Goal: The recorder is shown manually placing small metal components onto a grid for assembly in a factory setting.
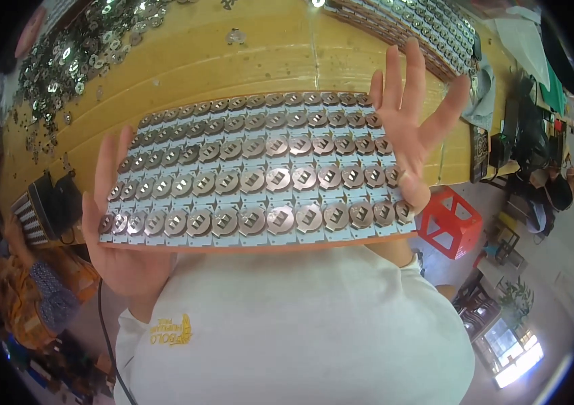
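A flat rectangular panel (260, 200) is held up in front of my white shirt, tilted so its face shows. Rows of round, silvery metal clips with small slots (278, 179) cover its pale-blue surface, and its front edge is orange-brown. My left hand (128, 266) grips the left edge, with the palm below the near corner and the fingers up along the side. At the right edge, my right hand (405, 125) supports the panel, thumb at the near corner. Its other fingers are spread upward, off the panel's face. Parts of both hands are hidden behind the panel.
Loose round metal pieces (91, 50) lie heaped on the yellow table (233, 67) at far left. More filled panels (422, 34) are stacked at far right. A red stool (450, 223) stands on the floor at right. Another person's arm (20, 239) shows at left.
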Demonstrator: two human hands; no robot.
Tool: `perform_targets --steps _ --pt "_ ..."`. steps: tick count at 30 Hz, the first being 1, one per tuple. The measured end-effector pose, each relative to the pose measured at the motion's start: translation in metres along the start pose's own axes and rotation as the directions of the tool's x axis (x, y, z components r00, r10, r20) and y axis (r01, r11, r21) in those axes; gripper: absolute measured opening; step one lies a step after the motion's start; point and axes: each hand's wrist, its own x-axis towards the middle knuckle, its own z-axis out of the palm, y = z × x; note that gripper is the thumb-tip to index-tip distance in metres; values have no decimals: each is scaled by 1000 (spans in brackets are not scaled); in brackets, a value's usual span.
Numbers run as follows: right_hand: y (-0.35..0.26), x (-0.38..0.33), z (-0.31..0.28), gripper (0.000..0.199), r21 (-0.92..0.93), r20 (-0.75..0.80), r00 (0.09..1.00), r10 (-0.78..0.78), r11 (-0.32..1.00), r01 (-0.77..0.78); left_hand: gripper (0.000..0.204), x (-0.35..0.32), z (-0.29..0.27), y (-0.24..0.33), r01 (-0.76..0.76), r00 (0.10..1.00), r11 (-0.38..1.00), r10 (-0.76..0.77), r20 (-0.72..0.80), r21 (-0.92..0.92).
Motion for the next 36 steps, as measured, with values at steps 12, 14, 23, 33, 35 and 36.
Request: perform_targets --steps 12,14,23,33,35,36 --pt "-10 -7 -8 118 -42 33 999 11 999 -10 74 -6 20 6 31 999 994 -30 -11 108" --pt "-10 -8 -7 118 -39 25 1000 8 999 -7 74 -8 19 6 22 1000 994 -22 -2 110" --pt "-13 -12 -11 114 -41 68 997 -22 999 25 76 -13 19 7 0 999 993 -4 32 122" --pt "-25 -9 -35 113 36 29 988 -154 988 153 78 -4 21 8 14 956 980 -71 286 197" --pt "-24 -6 -53 114 87 220 956 -193 980 178 78 -7 18 5 5 946 985 -60 319 171" --pt "-33 -7 -43 114 52 206 957 -204 979 198 78 -3 25 1 32 935 986 -87 345 162"
